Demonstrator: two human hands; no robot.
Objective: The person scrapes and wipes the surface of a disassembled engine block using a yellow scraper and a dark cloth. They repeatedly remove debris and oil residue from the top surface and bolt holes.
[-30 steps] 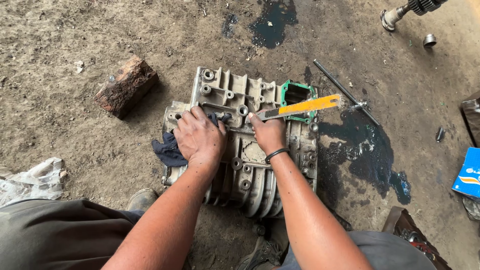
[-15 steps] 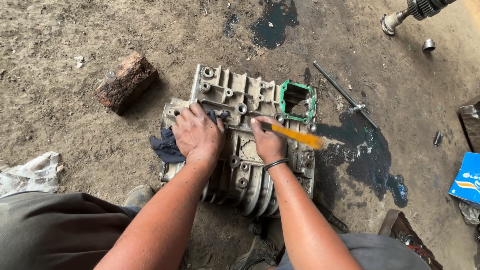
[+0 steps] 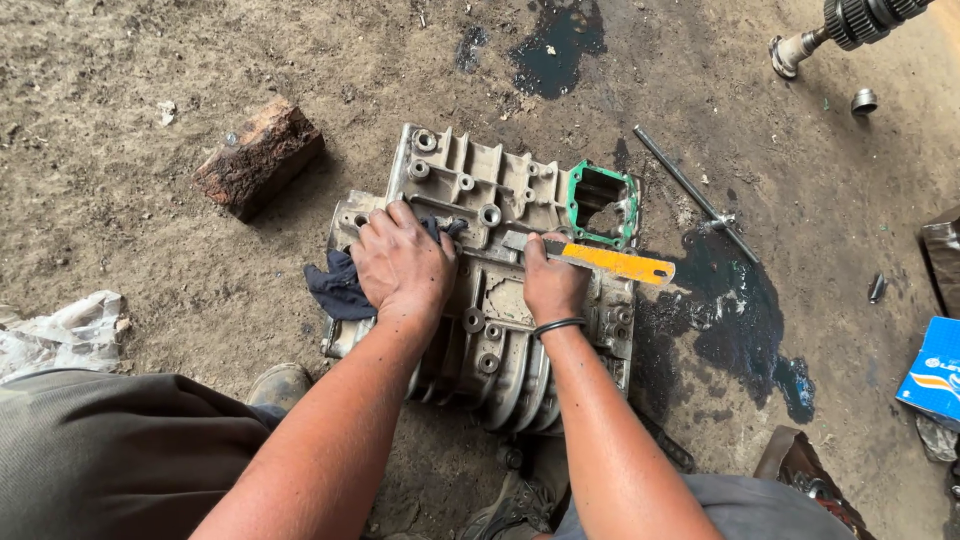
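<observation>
The grey cast-metal gearbox housing [image 3: 480, 290], ribbed along its near edge and dotted with bolt holes, lies flat on the dirt floor [image 3: 150, 230] directly in front of the person. The left hand [image 3: 403, 265] presses palm-down on the housing's left side, fingers spread over a dark blue rag [image 3: 338, 288] that is bunched under it and spills off the edge. The right hand [image 3: 553, 283] is closed around a flat yellow-orange scraper blade [image 3: 608, 263], whose tip lies across the housing's upper face while the rest sticks out to the right. Just beyond the blade, a green gasket [image 3: 600, 205] frames a square opening in the housing's far right corner. A dark oil patch [image 3: 735, 320] stains the floor just beside the housing on the right, and a thin metal rod [image 3: 690, 192] lies near it. A rough brown block [image 3: 258, 158], perhaps wood or brick, sits well apart to the left.
</observation>
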